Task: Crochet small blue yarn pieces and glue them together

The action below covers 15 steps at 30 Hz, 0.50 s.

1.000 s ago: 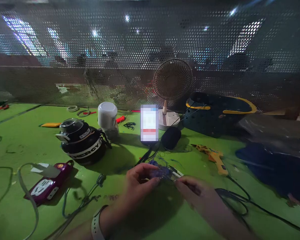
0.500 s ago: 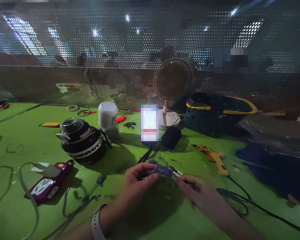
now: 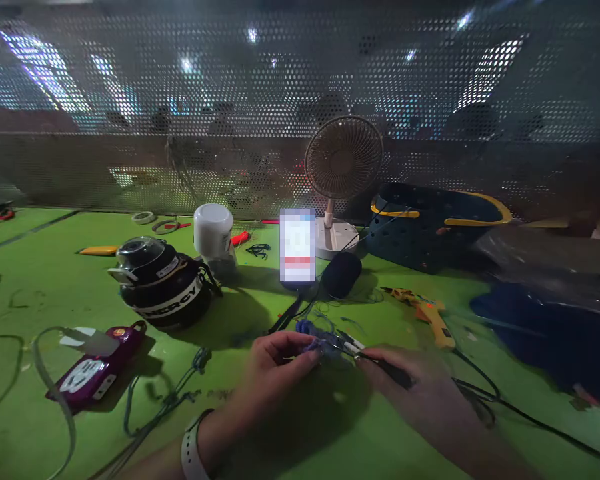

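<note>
My left hand (image 3: 280, 363), a white band on its wrist, pinches a small purple-blue yarn piece (image 3: 306, 328) between thumb and fingers. My right hand (image 3: 405, 383) is closed round a crochet hook (image 3: 393, 373) with a dark handle. Its thin metal end reaches left to the yarn piece; whether it passes through a loop is too small to tell. Just beyond the right fingertips lies a slim white-and-dark object (image 3: 353, 345), partly hidden. Behind the hands sit a dark yarn ball (image 3: 343, 275) and loose strands.
A lit phone (image 3: 297, 247) stands before a fan (image 3: 344, 157). At left are a black bottle (image 3: 167, 290), a white container (image 3: 213, 228) and a purple power strip (image 3: 97, 367). At right lie a yellow glue gun (image 3: 430, 320), its cord, a dark basket (image 3: 405, 237) and dark blue material (image 3: 535, 340).
My right hand has turned slightly, and the hook's dark handle now shows under its fingers. More of the yarn piece shows above my left fingertips. The view has shifted slightly.
</note>
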Each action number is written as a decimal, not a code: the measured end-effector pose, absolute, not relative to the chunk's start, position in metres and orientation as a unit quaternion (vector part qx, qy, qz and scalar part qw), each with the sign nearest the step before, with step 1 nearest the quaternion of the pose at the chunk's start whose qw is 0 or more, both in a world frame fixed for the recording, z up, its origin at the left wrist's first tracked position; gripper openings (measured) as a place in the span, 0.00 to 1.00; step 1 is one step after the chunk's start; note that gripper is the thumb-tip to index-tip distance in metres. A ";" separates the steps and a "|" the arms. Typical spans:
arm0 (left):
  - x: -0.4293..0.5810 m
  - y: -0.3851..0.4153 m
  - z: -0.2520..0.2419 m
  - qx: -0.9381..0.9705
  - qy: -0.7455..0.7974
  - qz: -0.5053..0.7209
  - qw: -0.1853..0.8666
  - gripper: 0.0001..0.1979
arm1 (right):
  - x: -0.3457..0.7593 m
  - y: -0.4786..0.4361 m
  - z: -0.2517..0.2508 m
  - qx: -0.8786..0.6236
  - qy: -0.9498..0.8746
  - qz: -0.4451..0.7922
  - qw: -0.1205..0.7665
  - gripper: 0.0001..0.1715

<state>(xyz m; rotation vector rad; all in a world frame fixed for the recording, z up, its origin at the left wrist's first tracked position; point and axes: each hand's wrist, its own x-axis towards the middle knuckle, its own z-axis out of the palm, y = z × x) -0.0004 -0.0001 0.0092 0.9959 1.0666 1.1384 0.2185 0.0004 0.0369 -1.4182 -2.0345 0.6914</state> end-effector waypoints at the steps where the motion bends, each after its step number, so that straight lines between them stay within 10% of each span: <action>1: 0.000 0.000 0.009 0.428 0.460 0.492 0.603 0.07 | 0.219 0.001 0.036 -0.529 -0.761 0.252 0.277 0.15; 15: 0.002 -0.001 0.006 0.428 0.433 0.480 0.631 0.09 | 0.214 -0.001 0.035 -0.535 -0.700 0.381 0.280 0.14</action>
